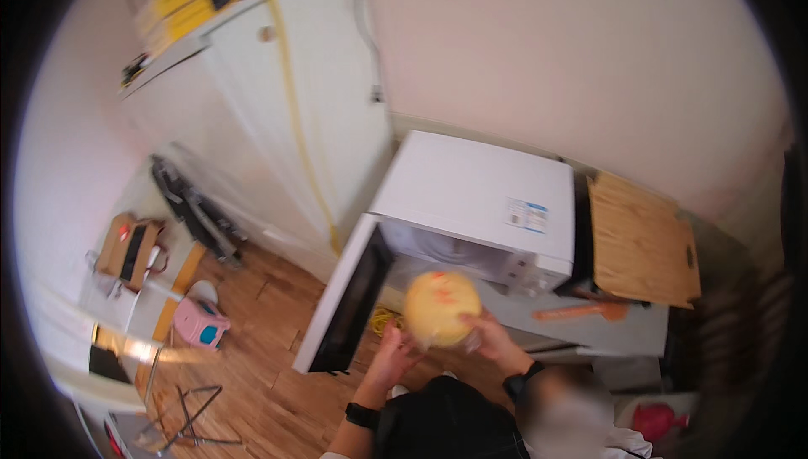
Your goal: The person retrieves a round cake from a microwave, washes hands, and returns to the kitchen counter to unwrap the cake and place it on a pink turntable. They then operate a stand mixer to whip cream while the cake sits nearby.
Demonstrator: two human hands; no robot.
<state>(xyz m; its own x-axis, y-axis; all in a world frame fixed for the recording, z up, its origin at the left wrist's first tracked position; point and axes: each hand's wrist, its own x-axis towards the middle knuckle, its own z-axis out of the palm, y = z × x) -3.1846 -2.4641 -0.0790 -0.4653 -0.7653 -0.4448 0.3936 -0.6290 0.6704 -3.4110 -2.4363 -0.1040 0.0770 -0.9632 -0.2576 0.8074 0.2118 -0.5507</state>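
Observation:
A round yellow item (442, 311) with red markings is in front of the microwave's open cavity. Clear plastic shows along its lower edge; blur hides what it is exactly. My right hand (495, 338) grips its right side, thumb on top. At the lower left edge, my left hand (392, 357) holds it with the fingers partly underneath. The white microwave oven (473, 181) has its door (344, 301) swung wide open to the left. Part of the cavity (435, 247) is visible behind the item.
Right of the microwave, a wooden cutting board (644, 241) lies over a dark object. An orange utensil (581, 312) rests on the grey counter (644, 333). A white cabinet (303, 112) with a yellow hose stands left. A pink stool (197, 323) is on the wood floor (271, 333).

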